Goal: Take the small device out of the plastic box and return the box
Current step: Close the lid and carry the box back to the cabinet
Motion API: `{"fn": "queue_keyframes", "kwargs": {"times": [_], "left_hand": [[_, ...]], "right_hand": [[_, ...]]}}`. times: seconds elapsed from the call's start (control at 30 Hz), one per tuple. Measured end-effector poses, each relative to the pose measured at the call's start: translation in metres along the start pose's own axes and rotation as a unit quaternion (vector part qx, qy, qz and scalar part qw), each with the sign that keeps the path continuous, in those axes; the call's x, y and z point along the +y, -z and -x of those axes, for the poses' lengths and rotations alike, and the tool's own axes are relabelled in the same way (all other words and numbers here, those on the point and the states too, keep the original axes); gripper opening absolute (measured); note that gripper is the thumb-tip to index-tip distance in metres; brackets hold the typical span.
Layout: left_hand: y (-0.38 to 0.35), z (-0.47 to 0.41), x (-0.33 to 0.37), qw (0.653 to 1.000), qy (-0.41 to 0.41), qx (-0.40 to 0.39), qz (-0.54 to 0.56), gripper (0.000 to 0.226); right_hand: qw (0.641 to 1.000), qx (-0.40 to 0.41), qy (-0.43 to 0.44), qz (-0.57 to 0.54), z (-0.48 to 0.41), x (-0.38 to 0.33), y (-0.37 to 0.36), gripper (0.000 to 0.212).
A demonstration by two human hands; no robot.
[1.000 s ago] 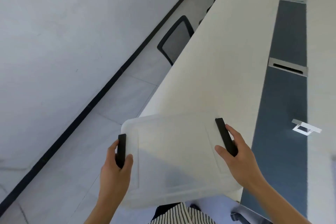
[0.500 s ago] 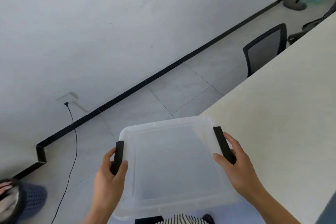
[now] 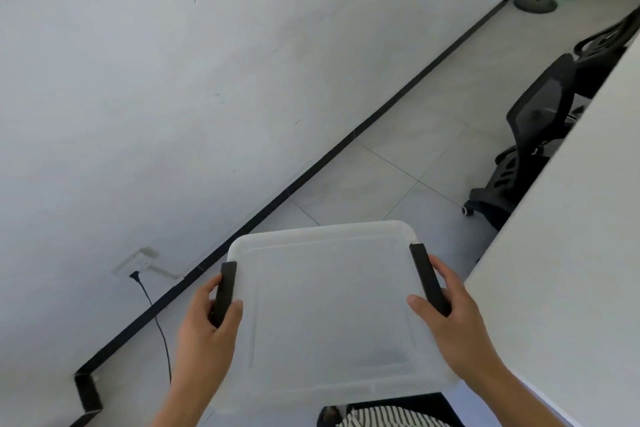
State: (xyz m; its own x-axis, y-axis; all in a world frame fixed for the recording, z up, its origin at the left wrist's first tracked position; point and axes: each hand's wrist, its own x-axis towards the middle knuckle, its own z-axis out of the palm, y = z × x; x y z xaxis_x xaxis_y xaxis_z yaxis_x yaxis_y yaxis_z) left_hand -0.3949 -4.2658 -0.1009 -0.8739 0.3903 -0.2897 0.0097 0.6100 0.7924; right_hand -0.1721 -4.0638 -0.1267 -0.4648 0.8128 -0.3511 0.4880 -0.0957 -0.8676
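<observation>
A translucent white plastic box (image 3: 332,308) with its lid on fills the lower middle of the frame, held in the air by both hands above the grey tiled floor (image 3: 398,163). The left hand (image 3: 204,333) has its grip closed around the black latch handle (image 3: 225,291) on the box's left edge, thumb on top of the lid and fingers curled under the handle. The right hand (image 3: 453,319) has its grip closed on the matching black latch handle (image 3: 429,277) on the right edge, thumb resting on the lid. The box is level, its near edge close to the person's striped clothing (image 3: 384,418) at the bottom of the frame. The lid is cloudy, so I cannot tell whether anything lies inside.

The pale tabletop (image 3: 568,253) runs along the right side of the frame, its corner just beside the right hand. A black office chair (image 3: 530,135) stands at the tabletop's edge in the upper right. A white wall (image 3: 173,80) takes up the left, with a black skirting strip (image 3: 311,170) along its base and a wall socket (image 3: 138,262) with a dark cable (image 3: 159,326) hanging from it at lower left.
</observation>
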Motion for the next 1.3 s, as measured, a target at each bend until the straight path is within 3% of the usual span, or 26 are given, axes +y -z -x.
{"fn": "queue_keyframes", "kwargs": {"times": [0.2,0.57,0.77,1.03,1.3], "left_hand": [[-0.04,-0.121,0.055,0.998,-0.031,-0.044,0.018,0.041],[-0.084,-0.317,0.189,0.996,-0.072,-0.055,0.006,0.044],[-0.156,-0.432,0.258,0.99,-0.095,-0.108,0.006,0.041],[-0.269,-0.583,0.408,0.96,-0.172,-0.222,-0.02,0.039],[-0.42,-0.666,0.54,0.909,-0.232,-0.341,-0.066,0.039]], "right_hand": [[0.998,0.058,-0.021,-0.002,-0.1,-0.034,0.0,0.057],[0.996,0.087,-0.013,-0.012,-0.298,-0.139,0.009,0.059],[0.99,0.131,-0.049,-0.024,-0.405,-0.164,0.031,0.059],[0.952,0.271,-0.103,-0.099,-0.541,-0.215,0.078,0.058],[0.892,0.383,-0.173,-0.164,-0.647,-0.226,0.156,0.057]]}}
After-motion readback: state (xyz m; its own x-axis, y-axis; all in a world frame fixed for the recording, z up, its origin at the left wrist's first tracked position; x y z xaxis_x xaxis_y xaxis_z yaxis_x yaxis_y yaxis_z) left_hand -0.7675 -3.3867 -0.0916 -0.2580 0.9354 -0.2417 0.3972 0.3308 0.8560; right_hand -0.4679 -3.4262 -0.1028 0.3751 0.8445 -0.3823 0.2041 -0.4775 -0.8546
